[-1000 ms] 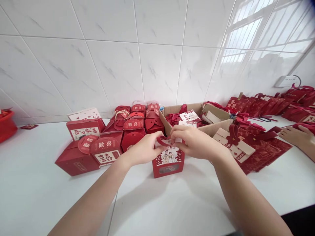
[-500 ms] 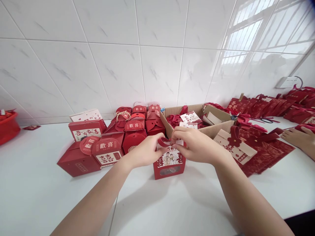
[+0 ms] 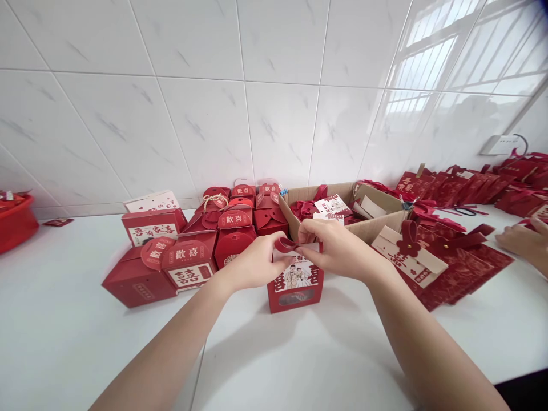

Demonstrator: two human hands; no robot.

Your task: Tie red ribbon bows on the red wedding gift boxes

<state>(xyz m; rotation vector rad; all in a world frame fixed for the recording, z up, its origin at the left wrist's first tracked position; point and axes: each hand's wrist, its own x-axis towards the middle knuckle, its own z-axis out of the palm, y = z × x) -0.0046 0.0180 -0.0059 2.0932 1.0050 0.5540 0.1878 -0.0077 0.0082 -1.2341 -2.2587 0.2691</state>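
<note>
A small red gift box (image 3: pixel 298 279) stands upright on the white table, with a printed couple on its front and an oval window low down. Over its top runs a dark red ribbon (image 3: pixel 283 245). My left hand (image 3: pixel 259 262) pinches the ribbon at the box's upper left. From the other side my right hand (image 3: pixel 331 246) has its fingers closed on the ribbon too, and they hide part of the box top. Just behind my hands is an open cardboard box (image 3: pixel 372 225) with ribbons and printed cards in it.
Several finished-looking red boxes (image 3: pixel 190 257) stand left of my hands. Flat red gift bags (image 3: pixel 462 265) and a cream envelope-like bag (image 3: pixel 409 254) lie to the right. Another person's hand (image 3: pixel 524 242) is at the right edge. A red basin (image 3: pixel 15 222) sits far left, below the tiled wall.
My right fingers have shifted slightly left and down along the ribbon. The gift box stays in place. The other person's hand at the right edge has moved a little.
</note>
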